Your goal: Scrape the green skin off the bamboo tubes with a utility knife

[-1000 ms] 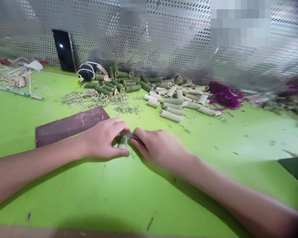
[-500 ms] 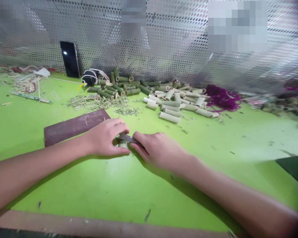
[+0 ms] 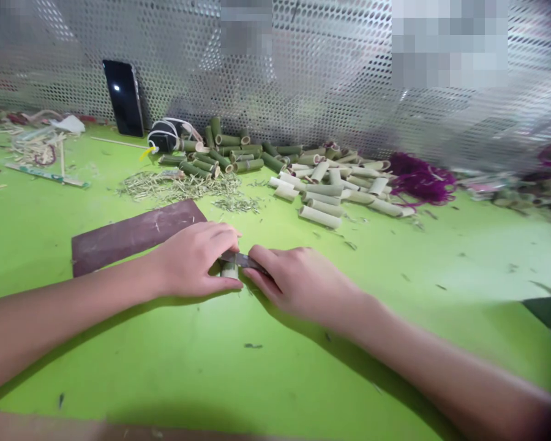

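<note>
Between the thumb and fingers of my left hand (image 3: 201,260) is a short bamboo tube (image 3: 229,271), held down at the middle of the green table (image 3: 174,361). Its near end is pale, and my fingers hide part of it. My right hand (image 3: 298,275) is closed around a knife (image 3: 243,260), whose dark blade lies against the upper part of the tube. The knife's handle is hidden inside my fist. Just behind my left wrist lies a flat brown sheet (image 3: 133,236), which looks like sandpaper.
Beyond my hands are green bamboo tubes (image 3: 248,165), peeled pale ones (image 3: 320,215), and a heap of shavings (image 3: 156,185). Purple string (image 3: 422,177) lies to their right. A phone (image 3: 123,101) leans on the perforated metal screen (image 3: 303,79), beside a black cube with a white cable (image 3: 164,138).
The knife blade has shifted slightly on the bamboo tube, and both hands keep their grip. A dark shaving now lies on the table in front of them. The camera view has shifted a little.
</note>
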The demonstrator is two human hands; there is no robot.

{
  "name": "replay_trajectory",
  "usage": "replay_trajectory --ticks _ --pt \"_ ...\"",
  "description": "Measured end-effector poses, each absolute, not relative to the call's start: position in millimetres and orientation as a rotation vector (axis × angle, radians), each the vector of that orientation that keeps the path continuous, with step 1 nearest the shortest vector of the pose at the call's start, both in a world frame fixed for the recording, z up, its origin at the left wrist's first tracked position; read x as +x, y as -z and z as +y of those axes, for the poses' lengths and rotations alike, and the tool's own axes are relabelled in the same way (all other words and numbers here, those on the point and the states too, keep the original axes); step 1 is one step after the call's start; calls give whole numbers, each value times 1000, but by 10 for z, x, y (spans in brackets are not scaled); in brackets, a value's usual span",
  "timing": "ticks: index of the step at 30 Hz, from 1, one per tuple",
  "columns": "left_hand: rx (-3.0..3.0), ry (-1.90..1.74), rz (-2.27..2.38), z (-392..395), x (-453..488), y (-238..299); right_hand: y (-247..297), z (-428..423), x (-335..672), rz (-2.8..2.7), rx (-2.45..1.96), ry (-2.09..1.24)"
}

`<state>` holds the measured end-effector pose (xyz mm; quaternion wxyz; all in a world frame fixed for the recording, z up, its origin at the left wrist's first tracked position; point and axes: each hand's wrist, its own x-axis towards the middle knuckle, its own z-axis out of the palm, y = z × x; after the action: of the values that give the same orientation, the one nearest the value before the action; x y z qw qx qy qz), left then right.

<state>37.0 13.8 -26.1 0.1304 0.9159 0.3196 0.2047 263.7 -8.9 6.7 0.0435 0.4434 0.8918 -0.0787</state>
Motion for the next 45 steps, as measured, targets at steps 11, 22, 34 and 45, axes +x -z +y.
replay_trajectory --ticks 11,22,34,45 --pt "2767 -509 899 144 379 222 -83 -102 2674 2731 1326 358" --pt "2604 -620 860 160 323 243 -82 -112 2742 2734 1278 423" --pt "2487 -549 957 149 327 194 -32 -109 2664 2708 1475 131" --pt "2565 -573 905 193 351 230 0 -27 2621 2691 1474 36"
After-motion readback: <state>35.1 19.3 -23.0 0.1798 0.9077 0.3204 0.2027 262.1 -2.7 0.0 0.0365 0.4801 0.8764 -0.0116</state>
